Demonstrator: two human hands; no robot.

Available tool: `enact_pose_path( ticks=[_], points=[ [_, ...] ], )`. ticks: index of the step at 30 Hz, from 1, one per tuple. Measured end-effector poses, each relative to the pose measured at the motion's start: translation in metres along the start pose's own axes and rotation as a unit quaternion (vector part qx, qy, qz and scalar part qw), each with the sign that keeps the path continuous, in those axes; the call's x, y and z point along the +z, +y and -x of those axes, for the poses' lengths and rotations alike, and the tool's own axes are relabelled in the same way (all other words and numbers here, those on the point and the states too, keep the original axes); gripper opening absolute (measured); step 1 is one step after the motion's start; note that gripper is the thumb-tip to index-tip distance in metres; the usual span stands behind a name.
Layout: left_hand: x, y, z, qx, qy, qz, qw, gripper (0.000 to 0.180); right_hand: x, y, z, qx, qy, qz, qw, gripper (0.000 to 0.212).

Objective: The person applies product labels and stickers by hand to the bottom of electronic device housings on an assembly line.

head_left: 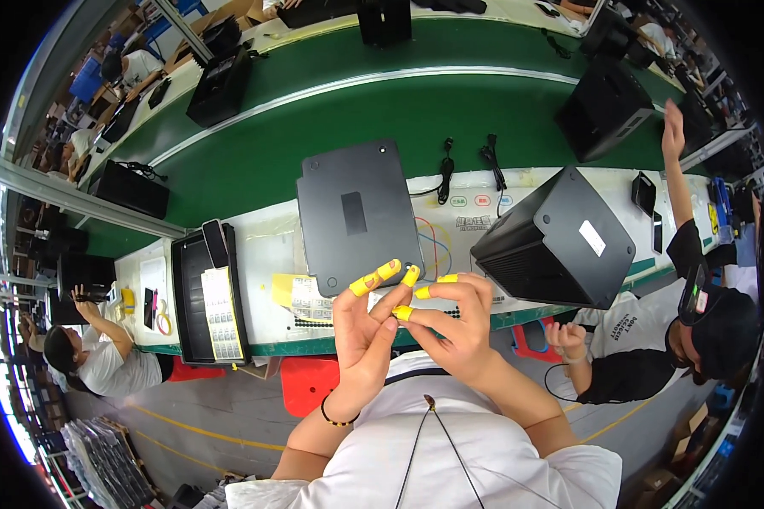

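Note:
My left hand (pixel 363 332) and my right hand (pixel 460 329) meet in front of my chest at the near edge of the white workbench (pixel 267 242). Both wear yellow finger cots. The left fingers are spread and point up toward a flat dark grey panel (pixel 356 212) lying on the bench. The right fingers curl in, thumb and forefinger pinched against the left fingertips; anything between them is too small to see. A black box-shaped case (pixel 560 242) lies tilted just right of my hands.
A black tray (pixel 188 293) with a label strip (pixel 218 316) and a phone (pixel 215 242) sits at left. Label sheets (pixel 301 297) lie by the panel, two black cables (pixel 446 170) behind it. More black cases (pixel 607 106) ride the green conveyor (pixel 314 127). Seated co-workers (pixel 713 327) are at both sides.

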State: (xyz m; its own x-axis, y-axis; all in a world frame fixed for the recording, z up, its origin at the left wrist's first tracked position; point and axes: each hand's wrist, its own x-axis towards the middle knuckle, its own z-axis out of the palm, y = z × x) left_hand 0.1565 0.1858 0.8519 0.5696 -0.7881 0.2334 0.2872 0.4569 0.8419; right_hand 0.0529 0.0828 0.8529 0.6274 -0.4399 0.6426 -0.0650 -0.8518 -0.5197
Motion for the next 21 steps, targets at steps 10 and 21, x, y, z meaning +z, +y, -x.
enact_pose_path(
  ticks=[10, 21],
  points=[
    [-0.002, 0.002, -0.013, 0.012, -0.083, -0.124, 0.989, 0.054, -0.003, 0.018, -0.007, 0.046, -0.057, -0.084, 0.994, 0.018],
    [-0.005, -0.014, -0.011, 0.134, 0.001, -0.162, 0.978, 0.053, -0.006, 0.024, -0.008, 0.162, -0.024, -0.269, 0.949, 0.015]
  ],
)
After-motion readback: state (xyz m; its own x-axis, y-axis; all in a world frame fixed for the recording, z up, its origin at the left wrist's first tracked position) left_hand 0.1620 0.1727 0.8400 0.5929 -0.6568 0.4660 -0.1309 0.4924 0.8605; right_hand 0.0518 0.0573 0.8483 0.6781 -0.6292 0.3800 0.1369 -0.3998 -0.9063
